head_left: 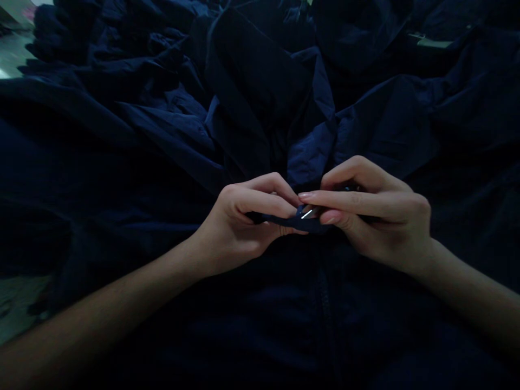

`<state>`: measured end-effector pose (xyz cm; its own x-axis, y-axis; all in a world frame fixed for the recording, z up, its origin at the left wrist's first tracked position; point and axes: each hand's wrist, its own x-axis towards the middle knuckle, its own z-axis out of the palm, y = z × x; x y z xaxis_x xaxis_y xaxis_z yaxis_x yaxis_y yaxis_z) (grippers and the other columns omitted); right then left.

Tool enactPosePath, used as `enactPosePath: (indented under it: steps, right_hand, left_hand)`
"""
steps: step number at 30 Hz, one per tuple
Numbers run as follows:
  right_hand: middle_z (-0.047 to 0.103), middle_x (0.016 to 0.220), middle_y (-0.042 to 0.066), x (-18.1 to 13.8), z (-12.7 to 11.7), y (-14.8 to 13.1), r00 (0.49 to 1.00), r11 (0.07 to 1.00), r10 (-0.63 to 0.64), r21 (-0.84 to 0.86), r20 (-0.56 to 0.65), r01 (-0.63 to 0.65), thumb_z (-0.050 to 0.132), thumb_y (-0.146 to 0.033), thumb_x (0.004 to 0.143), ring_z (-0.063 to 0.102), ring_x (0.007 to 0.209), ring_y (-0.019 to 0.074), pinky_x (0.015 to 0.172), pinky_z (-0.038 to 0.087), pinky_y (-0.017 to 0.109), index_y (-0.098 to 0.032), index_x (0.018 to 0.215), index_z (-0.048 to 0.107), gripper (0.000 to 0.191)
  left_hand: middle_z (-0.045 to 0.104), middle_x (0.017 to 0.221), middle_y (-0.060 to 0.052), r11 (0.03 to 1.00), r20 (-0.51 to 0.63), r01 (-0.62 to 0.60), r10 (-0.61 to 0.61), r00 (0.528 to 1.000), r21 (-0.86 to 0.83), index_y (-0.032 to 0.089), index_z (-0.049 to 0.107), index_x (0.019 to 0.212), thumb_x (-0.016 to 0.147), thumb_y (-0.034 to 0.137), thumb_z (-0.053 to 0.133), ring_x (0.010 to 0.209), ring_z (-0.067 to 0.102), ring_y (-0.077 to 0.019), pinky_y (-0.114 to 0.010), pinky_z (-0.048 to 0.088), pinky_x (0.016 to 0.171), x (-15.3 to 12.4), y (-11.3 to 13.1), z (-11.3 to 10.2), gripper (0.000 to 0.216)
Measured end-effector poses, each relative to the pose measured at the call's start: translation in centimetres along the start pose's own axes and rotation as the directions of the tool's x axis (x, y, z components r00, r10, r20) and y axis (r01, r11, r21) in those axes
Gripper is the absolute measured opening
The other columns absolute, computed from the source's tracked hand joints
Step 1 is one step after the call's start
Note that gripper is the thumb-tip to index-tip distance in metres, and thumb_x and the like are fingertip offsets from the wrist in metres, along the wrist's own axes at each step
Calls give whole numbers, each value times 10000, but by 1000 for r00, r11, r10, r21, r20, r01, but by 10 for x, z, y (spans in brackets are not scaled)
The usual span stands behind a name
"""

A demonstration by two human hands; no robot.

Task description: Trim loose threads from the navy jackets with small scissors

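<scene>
Dark navy cloth point(312, 146) fills most of the view, heaped in folds. My left hand point(252, 222) is closed, pinching a raised edge of this cloth between thumb and fingers near the middle. Close against it, my right hand point(377, 211) is closed on a small metal tool with a bright, narrow tip point(306, 214). That tip lies at the pinched edge, beside my left fingertips. The tool's body is mostly hidden inside my right fingers, so its exact kind cannot be made out.
A dark ridged strip, like a zip point(325, 295), runs down the cloth below my hands. Pale floor point(12, 51) shows at the upper left, and more greyish ground point(20, 303) at the lower left. A small light-coloured patch point(433, 42) lies among the folds at upper right.
</scene>
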<state>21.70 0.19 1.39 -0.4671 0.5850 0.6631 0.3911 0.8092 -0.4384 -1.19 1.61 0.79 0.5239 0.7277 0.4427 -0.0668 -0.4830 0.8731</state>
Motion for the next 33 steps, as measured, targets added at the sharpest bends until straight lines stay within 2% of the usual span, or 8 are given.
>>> enactPosePath:
  steps: [9, 15, 23, 29, 31, 33]
  right_hand:
    - [651, 974, 78, -1, 1, -1, 1000, 1000, -10, 7, -17, 10, 709, -169, 957, 626, 812, 151, 641, 583, 269, -212, 1149, 821, 227]
    - [653, 982, 70, 0, 1, -1, 1000, 1000, 5, 24, -14, -4, 714, -201, 959, 637, 826, 165, 654, 597, 285, -258, 1155, 823, 231]
    - [657, 967, 86, -1, 2, -2, 999, 1000, -10, 3, -31, 10, 718, -160, 949, 638, 829, 155, 669, 574, 264, -153, 1134, 827, 214]
    - [658, 964, 69, -2, 1, -4, 999, 998, -34, -60, -41, 32, 715, -148, 949, 630, 812, 153, 648, 551, 270, -193, 1117, 829, 208]
    - [659, 944, 61, -1, 2, -5, 997, 998, -23, -54, -78, 19, 714, -160, 954, 626, 801, 150, 643, 546, 273, -203, 1092, 832, 187]
    - [665, 934, 63, 0, 3, -6, 986, 1000, 11, -26, -165, -16, 705, -186, 966, 634, 815, 156, 650, 544, 282, -200, 1084, 831, 172]
  left_hand:
    - [716, 922, -23, 1000, 2, -16, 16, 1000, -5, 203, 842, 863, 809, 18, 827, 765, 699, -96, -149, 577, 654, 0, 0, 0, 193]
    - [724, 919, -23, 999, -3, -35, 35, 999, 8, 189, 835, 859, 805, 20, 831, 755, 706, -101, -158, 586, 648, -1, 0, -1, 178]
    - [716, 920, -19, 999, -1, -39, 39, 999, -12, 176, 836, 866, 809, 8, 825, 771, 703, -84, -130, 587, 667, 0, -2, 0, 178]
    - [714, 917, -20, 999, -3, -18, 18, 1000, -44, 155, 835, 873, 798, -22, 815, 787, 712, -87, -131, 600, 691, -1, -3, 0, 193]
    - [717, 920, -24, 999, -1, -17, 17, 1000, -37, 158, 837, 877, 800, -21, 813, 790, 715, -94, -144, 606, 696, -1, -3, 0, 196]
    - [723, 922, -29, 1000, 3, -22, 22, 1000, -15, 160, 836, 870, 797, -20, 816, 801, 720, -106, -159, 609, 701, -1, -2, 0, 195]
